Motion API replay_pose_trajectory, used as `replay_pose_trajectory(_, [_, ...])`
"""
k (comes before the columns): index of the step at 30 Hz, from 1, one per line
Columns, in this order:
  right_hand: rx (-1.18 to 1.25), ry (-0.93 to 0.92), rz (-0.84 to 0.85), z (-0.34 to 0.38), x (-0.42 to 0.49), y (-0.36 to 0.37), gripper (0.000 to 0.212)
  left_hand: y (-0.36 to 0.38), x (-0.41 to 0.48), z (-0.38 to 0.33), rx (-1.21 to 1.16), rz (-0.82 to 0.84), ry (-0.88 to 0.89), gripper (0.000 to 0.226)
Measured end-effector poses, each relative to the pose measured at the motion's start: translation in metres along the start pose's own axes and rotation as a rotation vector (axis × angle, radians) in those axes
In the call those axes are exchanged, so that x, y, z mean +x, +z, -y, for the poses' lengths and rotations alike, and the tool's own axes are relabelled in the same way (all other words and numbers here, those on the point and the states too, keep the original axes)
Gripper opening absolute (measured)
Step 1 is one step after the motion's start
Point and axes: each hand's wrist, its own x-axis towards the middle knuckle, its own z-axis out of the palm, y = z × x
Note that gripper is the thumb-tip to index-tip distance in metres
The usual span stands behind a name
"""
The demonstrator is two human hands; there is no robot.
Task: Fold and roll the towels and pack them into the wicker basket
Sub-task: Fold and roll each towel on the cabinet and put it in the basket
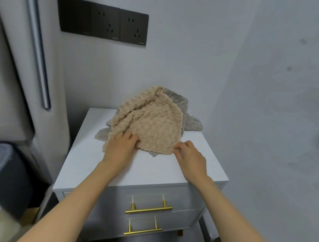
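A beige towel (152, 124) lies crumpled on top of a grey towel (192, 121) on the white nightstand (151, 169). My left hand (121, 146) grips the beige towel's near left corner, fingers curled into the fabric. My right hand (189, 155) pinches the near right corner at the scalloped edge. The far part of the beige towel is bunched up and raised. Only the grey towel's edges show around the beige one. No wicker basket is in view.
The nightstand has two drawers with gold handles (149, 208) and stands in a corner, with walls behind and to the right. Black wall sockets (105, 21) are above it. A grey padded headboard (15, 71) and a dark bed edge (2, 165) are at the left.
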Motion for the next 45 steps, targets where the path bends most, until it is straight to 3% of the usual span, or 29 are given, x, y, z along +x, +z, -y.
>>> replay_pose_trajectory(5, [0.115, -0.002, -0.081, 0.002, 0.002, -0.01, 0.019, -0.006, 0.004, -0.005, 0.039, -0.049, -0.042, 0.01])
replay_pose_trajectory(9, [0.315, -0.016, -0.195, 0.007, 0.0, -0.032, 0.012, -0.031, 0.004, -0.016, -0.151, -0.185, -0.085, 0.011])
replay_pose_trajectory(12, [0.463, -0.002, -0.204, 0.011, -0.009, -0.05, 0.01, -0.052, -0.008, -0.029, -0.274, -0.197, -0.059, 0.013])
replay_pose_trajectory(18, [0.602, 0.03, -0.187, 0.013, -0.032, -0.073, 0.013, -0.073, -0.035, -0.043, -0.424, -0.043, -0.017, 0.016])
replay_pose_trajectory(23, [0.513, 0.03, -0.006, 0.0, -0.045, -0.079, 0.022, -0.071, -0.045, -0.046, -0.515, 0.199, -0.004, 0.011])
replay_pose_trajectory(27, [0.341, 0.038, 0.256, -0.011, -0.047, -0.072, 0.028, -0.062, -0.047, -0.043, -0.438, 0.433, 0.007, 0.026])
replay_pose_trajectory(29, [0.302, 0.052, 0.332, -0.013, -0.047, -0.07, 0.03, -0.062, -0.045, -0.04, -0.44, 0.419, -0.036, 0.035])
replay_pose_trajectory(32, [0.335, 0.094, 0.321, -0.012, -0.043, -0.069, 0.035, -0.065, -0.04, -0.031, -0.392, 0.286, -0.141, 0.038])
replay_pose_trajectory(36, [0.255, 0.207, 0.133, -0.02, -0.028, -0.059, 0.02, -0.058, -0.034, -0.008, -0.243, 0.176, -0.26, 0.019])
replay_pose_trajectory(41, [0.282, 0.369, 0.288, -0.012, -0.02, -0.053, 0.05, -0.05, -0.029, 0.006, -0.037, 0.268, -0.497, 0.039])
replay_pose_trajectory(45, [0.36, 0.429, 0.396, -0.009, -0.016, -0.051, 0.051, -0.041, -0.023, 0.016, -0.049, 0.334, -0.598, 0.036])
